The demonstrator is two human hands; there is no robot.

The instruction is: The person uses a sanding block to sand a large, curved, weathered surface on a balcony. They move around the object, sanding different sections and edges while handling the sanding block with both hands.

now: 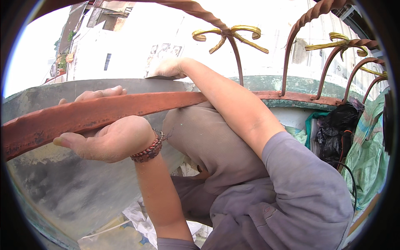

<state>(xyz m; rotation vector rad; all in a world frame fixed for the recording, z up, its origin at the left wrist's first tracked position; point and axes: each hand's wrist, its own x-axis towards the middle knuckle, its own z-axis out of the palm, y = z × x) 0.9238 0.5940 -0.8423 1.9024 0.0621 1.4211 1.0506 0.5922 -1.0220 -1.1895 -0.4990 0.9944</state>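
Observation:
My left hand (110,139) is wrapped round a red-brown metal rail (166,102) at the left, fingers over its top and thumb stretched along its underside. A dark braided bracelet circles that wrist. My right arm crosses over the rail to its far side. There my right hand (168,68) holds a thin, flat, dark-edged plate (162,77) just above the grey cement face (137,86) of the wall; its fingers are partly washed out by glare, and whether the plate touches the cement I cannot tell.
Twisted red-brown bars (287,54) with gold-coloured curls (231,34) rise from the rail. The near wall side (75,191) is patchy grey. My bent knee (208,129) stands close under the rail. Black plastic bags (337,125) and green sacking (371,154) lie at the right; white plastic (141,216) lies below.

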